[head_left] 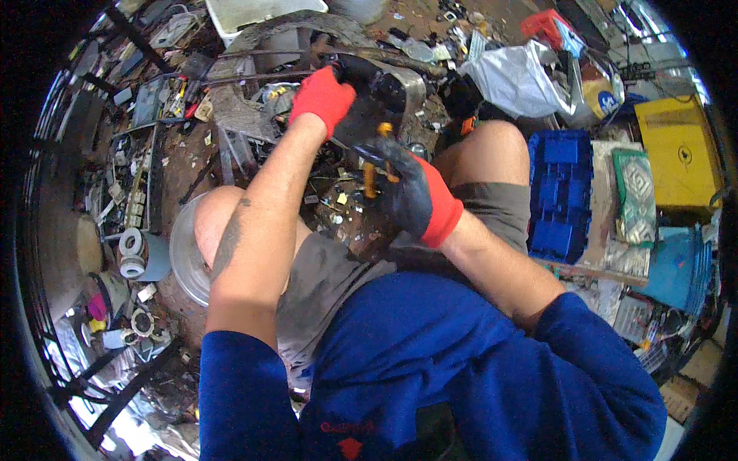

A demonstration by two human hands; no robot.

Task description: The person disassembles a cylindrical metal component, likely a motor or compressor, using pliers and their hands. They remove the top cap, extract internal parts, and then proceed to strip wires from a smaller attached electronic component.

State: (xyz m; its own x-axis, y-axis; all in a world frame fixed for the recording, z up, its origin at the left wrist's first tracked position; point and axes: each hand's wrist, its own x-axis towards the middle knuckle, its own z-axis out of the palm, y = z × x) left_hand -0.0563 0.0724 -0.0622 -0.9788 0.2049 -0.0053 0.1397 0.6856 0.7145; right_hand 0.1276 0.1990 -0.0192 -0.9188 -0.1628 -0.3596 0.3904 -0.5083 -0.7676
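My left hand point(324, 101), in a red glove, reaches forward to the edge of a dark, bulky piece point(377, 88) in front of me. Its fingers curl away from view, so what they grip is hidden. Nearer to my body, my right hand point(415, 196) wears a black and red glove. It is closed around a tool with orange handle parts point(370, 180); the tool's working end is too dark to make out. Below both hands, small scraps point(338, 200) lie scattered on the ground between my knees.
At right are a blue plastic crate point(560, 196), a yellow box point(676, 154) and a silvery bag point(515, 81). A clear round tub point(188, 253) sits by my left knee. Electronic scrap point(134, 180) covers the left side. A white bin point(261, 11) stands at the back.
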